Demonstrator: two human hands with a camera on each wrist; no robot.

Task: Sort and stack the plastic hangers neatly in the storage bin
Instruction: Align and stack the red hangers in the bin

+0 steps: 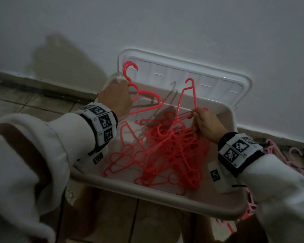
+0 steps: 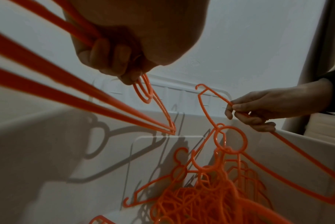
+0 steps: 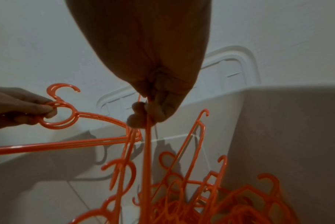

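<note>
Above the storage bin [image 1: 158,190], left hand [image 1: 115,100] grips stacked hangers [image 1: 144,95] at ten o'clock — right hand [image 1: 207,125] pinches a snagged hanger [image 1: 180,100]; ease it free, then align hooks.

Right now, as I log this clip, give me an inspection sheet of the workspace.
Surface: tiled floor, dim light.
Job's things: storage bin holds a tangled pile of red hangers; its lid leans on the wall behind.
Clutter: pink hangers on the floor right of the bin.
Grippers: left hand holds a small bunch of hangers by the neck rings; right hand pinches one hanger lifted from the pile.
Cables: thin dark cord under the left sleeve.
Surroundings: white wall, baseboard.
</note>
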